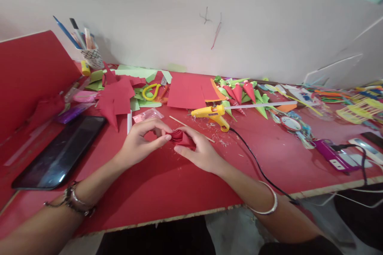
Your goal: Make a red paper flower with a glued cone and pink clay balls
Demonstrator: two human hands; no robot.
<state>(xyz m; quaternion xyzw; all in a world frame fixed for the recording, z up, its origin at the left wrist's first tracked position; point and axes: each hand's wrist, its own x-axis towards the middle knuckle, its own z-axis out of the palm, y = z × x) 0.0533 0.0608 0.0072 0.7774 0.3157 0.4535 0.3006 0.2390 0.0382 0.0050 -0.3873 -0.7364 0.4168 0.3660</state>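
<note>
Paper roll (184, 141), pinched by the left hand (146, 139) and gripped by the right hand (204, 150) above the surface (167, 191), seems light and easily crushed (coils may spring loose), so gentle holds along its edges suit it.

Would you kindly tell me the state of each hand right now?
Left hand: closed, thumb and fingertips at the left side of the rolled red paper.
Right hand: closed, holding the rolled red paper from the right.
</note>
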